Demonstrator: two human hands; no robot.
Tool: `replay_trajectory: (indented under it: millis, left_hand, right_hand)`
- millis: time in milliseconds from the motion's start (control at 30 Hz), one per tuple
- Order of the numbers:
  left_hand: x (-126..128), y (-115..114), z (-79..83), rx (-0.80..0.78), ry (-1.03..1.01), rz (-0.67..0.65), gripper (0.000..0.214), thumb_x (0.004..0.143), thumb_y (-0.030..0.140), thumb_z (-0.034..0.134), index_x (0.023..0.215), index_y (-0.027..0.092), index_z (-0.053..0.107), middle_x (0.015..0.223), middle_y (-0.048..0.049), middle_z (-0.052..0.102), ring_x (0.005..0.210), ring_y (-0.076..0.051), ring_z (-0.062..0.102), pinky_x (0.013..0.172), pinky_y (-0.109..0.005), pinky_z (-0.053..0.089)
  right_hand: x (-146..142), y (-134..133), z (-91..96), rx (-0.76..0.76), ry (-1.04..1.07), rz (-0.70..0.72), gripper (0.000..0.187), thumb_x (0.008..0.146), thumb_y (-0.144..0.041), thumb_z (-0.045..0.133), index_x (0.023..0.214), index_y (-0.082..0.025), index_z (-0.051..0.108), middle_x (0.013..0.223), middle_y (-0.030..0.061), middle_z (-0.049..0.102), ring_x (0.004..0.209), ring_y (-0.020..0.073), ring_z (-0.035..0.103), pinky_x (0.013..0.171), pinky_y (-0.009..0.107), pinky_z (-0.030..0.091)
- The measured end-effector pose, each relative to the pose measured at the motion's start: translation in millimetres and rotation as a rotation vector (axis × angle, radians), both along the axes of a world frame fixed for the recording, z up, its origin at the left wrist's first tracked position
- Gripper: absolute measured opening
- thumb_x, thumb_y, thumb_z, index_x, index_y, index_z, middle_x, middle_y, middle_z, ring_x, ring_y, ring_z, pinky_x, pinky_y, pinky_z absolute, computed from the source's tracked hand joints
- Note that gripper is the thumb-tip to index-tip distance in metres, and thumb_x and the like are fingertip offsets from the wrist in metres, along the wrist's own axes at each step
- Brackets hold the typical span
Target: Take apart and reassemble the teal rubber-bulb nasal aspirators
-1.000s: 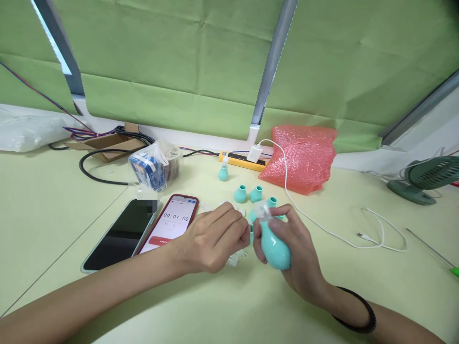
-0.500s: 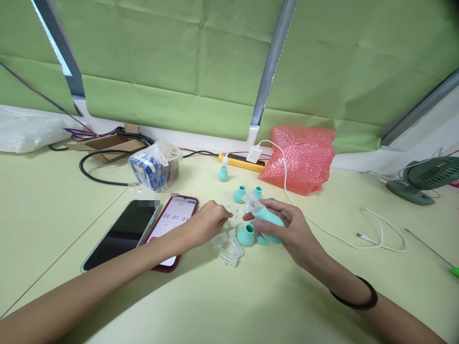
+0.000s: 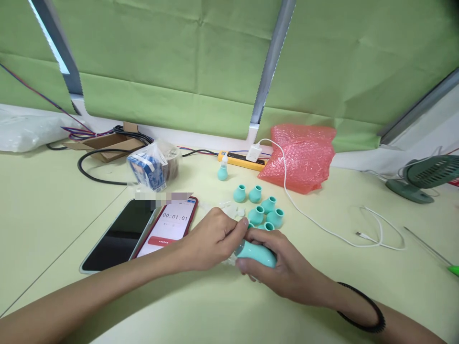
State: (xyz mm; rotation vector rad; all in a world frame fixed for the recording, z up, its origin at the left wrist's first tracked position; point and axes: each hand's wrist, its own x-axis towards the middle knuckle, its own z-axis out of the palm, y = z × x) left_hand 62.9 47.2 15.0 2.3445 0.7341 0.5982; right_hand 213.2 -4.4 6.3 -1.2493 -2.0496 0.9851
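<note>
My right hand (image 3: 292, 270) is wrapped round a teal squeeze bulb (image 3: 258, 254), its neck pointing left. Against that neck my left hand (image 3: 210, 234) is closed in a pinch; what its fingers hold, if anything, is hidden. Several loose teal bulbs (image 3: 255, 194) stand open-mouthed just beyond my hands. Small clear plastic parts (image 3: 229, 209) lie behind my left hand, which partly covers them. Farther back, one bulb with a clear nozzle (image 3: 223, 172) stands upright.
To the left lie a dark-screened phone (image 3: 116, 239) and a red-cased phone (image 3: 174, 217) showing a timer. At the back are a bagged blue box (image 3: 148, 167), a yellow power strip (image 3: 244, 162) and red bubble wrap (image 3: 301, 160). A white cable (image 3: 322, 239) and a green fan (image 3: 430, 172) occupy the right.
My right hand has brought the bulb down and nearer to me. My left hand has moved from the clear parts to the bulb's neck. The clear nozzle seen at the neck is now hidden.
</note>
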Motion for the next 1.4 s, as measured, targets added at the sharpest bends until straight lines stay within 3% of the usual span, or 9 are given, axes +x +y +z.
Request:
replay_trajectory:
  millis: [233, 333, 433, 533, 700, 900, 1133, 1267, 1400]
  left_hand:
    - [-2.4, 6.9, 0.3, -0.645, -0.265, -0.262, 0.045, 0.085, 0.033, 0.031, 0.043, 0.018, 0.023, 0.041, 0.0061, 0.018, 0.038, -0.007, 0.018, 0.038, -0.024, 0.016]
    - [-5.4, 14.2, 5.2, -0.764, -0.307, -0.295, 0.048, 0.086, 0.038, 0.024, 0.042, 0.019, 0.024, 0.037, 0.0059, 0.019, 0.034, -0.007, 0.021, 0.037, -0.023, 0.019]
    - [-9.7, 13.1, 12.4, -0.607, -0.019, -0.324, 0.045, 0.086, 0.043, 0.029, 0.049, 0.017, 0.035, 0.039, 0.0059, 0.027, 0.035, -0.007, 0.027, 0.036, -0.021, 0.022]
    - [-10.9, 1.4, 9.8, -0.172, 0.453, -0.366, 0.033, 0.080, 0.042, 0.044, 0.060, 0.017, 0.047, 0.042, 0.0048, 0.038, 0.038, -0.010, 0.040, 0.035, -0.020, 0.023]
    - [-2.6, -13.8, -15.0, 0.422, 0.758, -0.347, 0.024, 0.077, 0.037, 0.052, 0.074, 0.014, 0.059, 0.057, -0.0049, 0.061, 0.049, -0.019, 0.056, 0.037, -0.024, 0.027]
    - [7.7, -7.9, -28.7, 0.500, 0.720, -0.296, 0.010, 0.077, 0.019, 0.053, 0.071, 0.013, 0.058, 0.066, -0.0072, 0.062, 0.058, -0.022, 0.059, 0.042, -0.025, 0.037]
    - [8.3, 14.4, -10.5, 0.414, 0.615, -0.188, 0.029, 0.074, 0.044, 0.053, 0.076, 0.015, 0.060, 0.057, -0.0041, 0.060, 0.049, -0.019, 0.056, 0.041, -0.024, 0.035]
    - [16.9, 65.5, 19.8, 0.326, 0.507, -0.071, 0.035, 0.080, 0.046, 0.042, 0.069, 0.018, 0.059, 0.056, 0.0017, 0.058, 0.049, -0.010, 0.053, 0.046, -0.018, 0.038]
    - [30.3, 136.2, 28.1, 0.337, 0.398, 0.337, 0.037, 0.089, 0.037, 0.029, 0.099, 0.011, 0.052, 0.085, -0.0079, 0.060, 0.074, -0.016, 0.057, 0.066, -0.031, 0.045]
  right_hand:
    - [14.6, -3.5, 19.0, 0.162, -0.129, 0.288, 0.004, 0.075, -0.023, 0.055, 0.078, -0.020, 0.056, 0.063, -0.0013, 0.054, 0.056, 0.0112, 0.048, 0.052, 0.022, 0.041]
    - [21.7, -4.6, 29.9, 0.209, -0.122, 0.343, 0.015, 0.074, -0.022, 0.057, 0.089, -0.023, 0.058, 0.073, 0.0008, 0.062, 0.064, 0.0141, 0.056, 0.065, 0.028, 0.045]
    - [36.2, 7.8, 39.0, 0.300, 0.061, 0.051, 0.016, 0.073, -0.023, 0.059, 0.089, -0.025, 0.059, 0.080, 0.0022, 0.063, 0.071, 0.0184, 0.058, 0.068, 0.034, 0.046]
    - [59.0, 39.1, 37.5, 0.336, 0.171, -0.146, 0.016, 0.072, -0.029, 0.059, 0.087, -0.025, 0.061, 0.096, 0.0028, 0.060, 0.094, 0.0222, 0.052, 0.077, 0.035, 0.043]
    - [101.5, 100.3, 0.9, 0.199, 0.132, -0.497, 0.029, 0.074, -0.035, 0.056, 0.097, -0.018, 0.058, 0.099, 0.0061, 0.058, 0.092, 0.0222, 0.052, 0.078, 0.035, 0.042]
    - [130.2, 128.5, -45.1, -0.090, -0.002, -0.475, 0.025, 0.084, -0.027, 0.047, 0.105, -0.014, 0.050, 0.104, 0.0064, 0.053, 0.087, 0.0170, 0.055, 0.073, 0.036, 0.046]
    - [131.7, 130.2, -46.7, -0.111, -0.053, -0.355, 0.025, 0.084, -0.028, 0.046, 0.107, -0.015, 0.049, 0.107, 0.0064, 0.052, 0.089, 0.0171, 0.054, 0.074, 0.036, 0.046]
    - [132.6, 131.9, -47.1, -0.004, -0.080, -0.304, 0.025, 0.084, -0.028, 0.046, 0.106, -0.015, 0.049, 0.107, 0.0062, 0.052, 0.089, 0.0175, 0.054, 0.075, 0.036, 0.046]
    - [133.5, 132.8, -52.6, 0.109, -0.099, -0.281, 0.024, 0.085, -0.028, 0.045, 0.106, -0.016, 0.049, 0.107, 0.0062, 0.052, 0.089, 0.0170, 0.054, 0.075, 0.036, 0.046]
